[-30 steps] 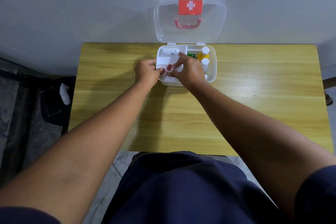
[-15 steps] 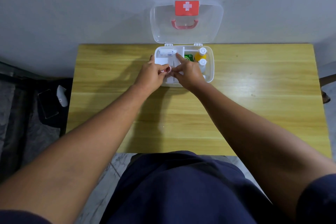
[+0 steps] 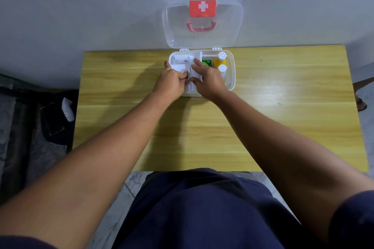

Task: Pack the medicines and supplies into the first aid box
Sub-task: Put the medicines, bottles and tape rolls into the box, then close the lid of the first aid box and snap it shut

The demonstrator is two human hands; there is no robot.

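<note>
The white first aid box [image 3: 232, 81] stands open at the table's far edge, its clear lid [image 3: 202, 32] with a red cross label leaning on the wall. Inside on the right are a yellow bottle [image 3: 219, 61], a white-capped bottle [image 3: 222, 68] and a green packet [image 3: 207, 63]. A white inner tray [image 3: 196, 75] fills the left half, with a printed white carton [image 3: 181, 60] at its back. My left hand [image 3: 172, 84] curls its fingers into the tray's left compartment around a small roll, mostly hidden. My right hand [image 3: 211, 82] pinches the tray's middle wall between thumb and forefinger.
The yellow wooden table [image 3: 263, 119] spreads out in front of and beside the box. To the left, below table height, a dark surface carries a phone [image 3: 52, 119] and a small white object [image 3: 67, 107]. A grey wall rises right behind the box.
The two small red rolls seen at the tray's front are now covered by my hands. My left hand moved right, over the tray. My right forefinger stretched further back along the tray.
</note>
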